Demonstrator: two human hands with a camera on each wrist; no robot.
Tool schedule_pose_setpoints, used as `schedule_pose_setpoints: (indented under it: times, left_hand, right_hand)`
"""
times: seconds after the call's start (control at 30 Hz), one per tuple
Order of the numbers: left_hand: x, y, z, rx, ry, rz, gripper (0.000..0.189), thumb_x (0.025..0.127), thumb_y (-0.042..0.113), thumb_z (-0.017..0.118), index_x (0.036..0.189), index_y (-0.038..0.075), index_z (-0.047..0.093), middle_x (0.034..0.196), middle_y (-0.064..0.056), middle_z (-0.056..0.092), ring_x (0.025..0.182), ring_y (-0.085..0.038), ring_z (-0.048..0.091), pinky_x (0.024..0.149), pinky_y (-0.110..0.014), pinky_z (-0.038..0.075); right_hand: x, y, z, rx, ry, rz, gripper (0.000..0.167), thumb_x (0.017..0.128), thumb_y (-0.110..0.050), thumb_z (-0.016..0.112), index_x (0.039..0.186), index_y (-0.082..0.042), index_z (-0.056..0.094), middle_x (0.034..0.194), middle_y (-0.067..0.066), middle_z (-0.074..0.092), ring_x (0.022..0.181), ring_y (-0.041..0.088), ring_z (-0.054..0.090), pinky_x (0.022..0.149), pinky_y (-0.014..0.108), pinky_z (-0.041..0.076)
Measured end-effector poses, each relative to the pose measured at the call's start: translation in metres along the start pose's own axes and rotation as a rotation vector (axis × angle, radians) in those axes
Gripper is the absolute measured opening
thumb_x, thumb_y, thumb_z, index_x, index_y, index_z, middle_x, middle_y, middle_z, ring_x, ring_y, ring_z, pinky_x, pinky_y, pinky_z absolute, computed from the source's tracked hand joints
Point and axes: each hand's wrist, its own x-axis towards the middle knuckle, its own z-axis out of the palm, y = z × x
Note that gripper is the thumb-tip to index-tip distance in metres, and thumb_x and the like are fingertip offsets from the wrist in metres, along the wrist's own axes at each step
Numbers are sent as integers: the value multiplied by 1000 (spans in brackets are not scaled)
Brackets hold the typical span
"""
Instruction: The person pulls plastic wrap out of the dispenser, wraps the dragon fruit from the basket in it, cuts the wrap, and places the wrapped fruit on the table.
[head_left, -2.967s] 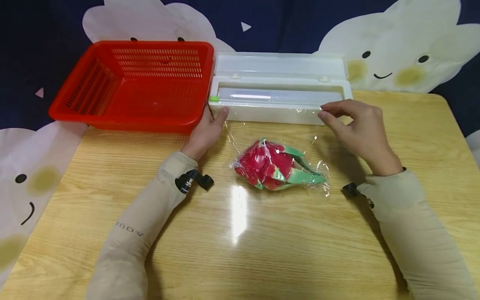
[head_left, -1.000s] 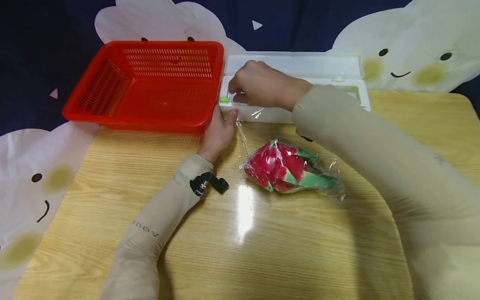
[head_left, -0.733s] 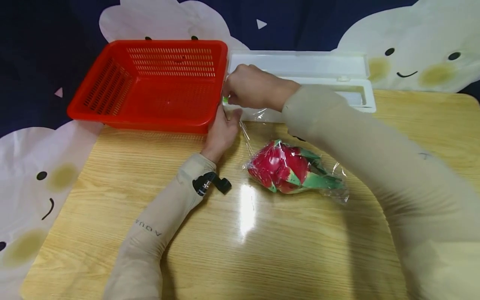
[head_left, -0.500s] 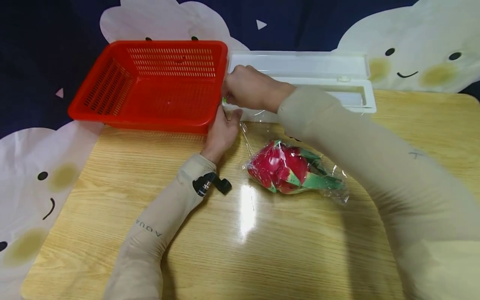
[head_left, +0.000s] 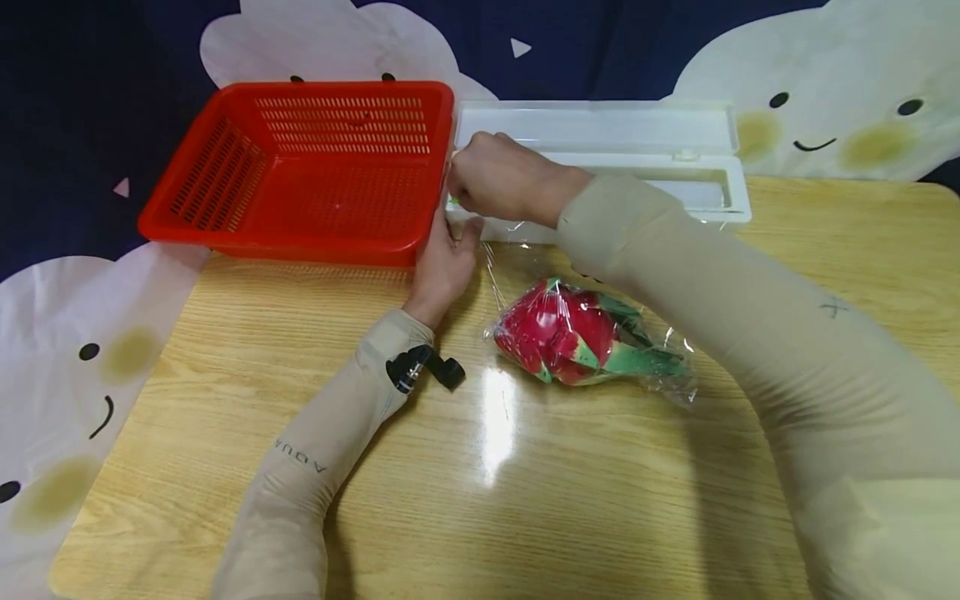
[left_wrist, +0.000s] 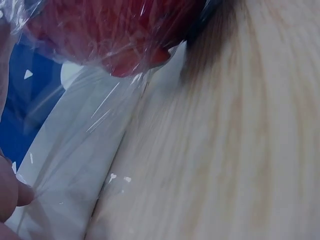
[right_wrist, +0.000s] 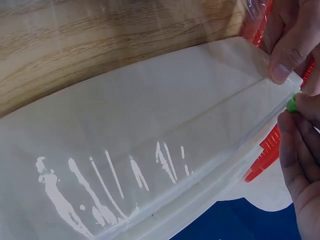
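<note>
In the head view my left hand (head_left: 444, 271) grips the left end of a white cling film dispenser (head_left: 600, 125), thumb against its front wall. My right hand (head_left: 504, 177) reaches across to that same end. Its fingers pinch a small green slide cutter (right_wrist: 292, 103) at the box's edge, clearest in the right wrist view. The dispenser's lid stands raised, and the right hand hides much of the roll. Clear film (left_wrist: 95, 110) stretches from the box to a dragon fruit (head_left: 555, 333), red with green tips, lying wrapped on the table before the box.
A red slotted plastic basket (head_left: 322, 200) stands against the dispenser's left end, its wall close to both hands. Under everything is a light wood table (head_left: 600, 500). Behind hangs a dark blue cloth (head_left: 577, 50) with white smiling clouds.
My right hand has left the dispenser's right end, crossed to the left end and taken the green cutter. The left hand stays on the box. Little differs over the last half second.
</note>
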Motion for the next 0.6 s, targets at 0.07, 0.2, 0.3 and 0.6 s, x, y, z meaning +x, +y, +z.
schedule_pose_setpoints:
  times: [0.07, 0.2, 0.3, 0.6]
  left_hand:
    - [0, 0, 1, 7, -5, -11, 72, 105, 26, 57, 166, 24, 20, 173, 2, 26, 161, -11, 21, 133, -25, 14]
    - [0, 1, 1, 26, -5, 1, 72, 105, 25, 57, 167, 26, 19, 174, 2, 24, 161, -12, 20, 133, -27, 13]
    - [0, 2, 1, 35, -4, 8, 72, 105, 25, 57, 167, 28, 19, 173, 3, 25, 161, -12, 21, 133, -28, 14]
    - [-2, 4, 0, 56, -15, 28, 72, 106, 24, 54, 167, 23, 16, 174, 4, 22, 157, -12, 27, 133, -26, 17]
  right_hand:
    - [0, 0, 0, 3, -4, 1, 29, 97, -2, 51, 90, -5, 79, 90, 13, 76, 79, 24, 60, 76, 34, 54]
    - [-1, 1, -1, 15, -5, 5, 29, 96, -2, 51, 90, -5, 79, 89, 13, 76, 78, 24, 60, 75, 33, 53]
    - [-1, 2, -2, 32, -8, 14, 28, 96, -3, 53, 93, -6, 80, 88, 13, 77, 79, 23, 59, 76, 32, 53]
    - [-4, 7, -1, 38, -12, 10, 26, 97, -5, 55, 98, -3, 80, 93, 15, 79, 84, 26, 65, 84, 39, 59]
